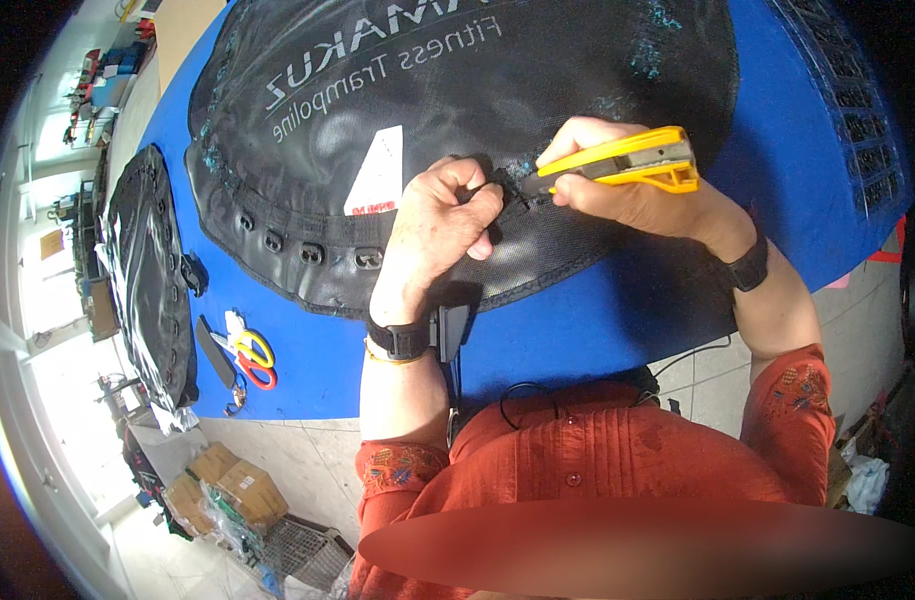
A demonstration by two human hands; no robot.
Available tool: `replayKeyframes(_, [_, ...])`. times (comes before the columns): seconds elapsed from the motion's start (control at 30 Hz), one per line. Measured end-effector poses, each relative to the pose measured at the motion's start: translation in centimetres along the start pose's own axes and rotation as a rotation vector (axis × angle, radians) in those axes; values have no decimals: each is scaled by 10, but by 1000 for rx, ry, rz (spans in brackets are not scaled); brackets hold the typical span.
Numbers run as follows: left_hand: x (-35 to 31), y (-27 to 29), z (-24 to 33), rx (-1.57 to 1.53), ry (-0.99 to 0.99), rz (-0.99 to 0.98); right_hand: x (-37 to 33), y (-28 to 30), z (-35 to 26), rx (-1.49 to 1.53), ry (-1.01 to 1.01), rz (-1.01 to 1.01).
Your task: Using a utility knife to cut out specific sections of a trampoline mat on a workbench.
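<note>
A black trampoline mat [537, 100] with pale lettering lies across the blue table. My right hand [617, 200] grips a yellow utility knife [627, 160], its blade end at the mat's stitched edge band. Just left of the blade, my left hand [442, 215] is closed, pinching a small black strip [485, 172] at that band; the fingers partly cover it. Black metal-and-webbing loops [312, 253] line the band to the left of my left wrist. A white paper piece [380, 175] with red marks rests on the mat beside my left hand.
On the blue tabletop [307, 360] at left lie scissors [249, 350] with yellow and red handles. Another folded black mat [147, 280] sits at the left edge. Clear plastic with black pieces [847, 100] lies at the far right. Cardboard boxes [242, 490] stand on the floor.
</note>
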State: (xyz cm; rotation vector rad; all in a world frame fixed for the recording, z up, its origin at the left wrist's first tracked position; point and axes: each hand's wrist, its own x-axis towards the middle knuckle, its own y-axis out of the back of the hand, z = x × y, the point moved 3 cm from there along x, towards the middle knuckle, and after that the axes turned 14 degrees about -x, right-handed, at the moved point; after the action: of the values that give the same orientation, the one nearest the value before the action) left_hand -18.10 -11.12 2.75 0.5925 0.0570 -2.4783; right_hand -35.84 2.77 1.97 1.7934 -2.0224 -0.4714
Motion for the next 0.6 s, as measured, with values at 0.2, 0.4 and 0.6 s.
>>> replayKeyframes(0.2, [1,0,-2,37,-25,-8,4,0,4,85,-99,27])
replayKeyframes(0.4, [1,1,-4,22,-21,-4,4,-2,0,94,-29,31])
replayKeyframes(0.6, [0,0,-1,36,-17,1,4,-5,-2,88,-39,34])
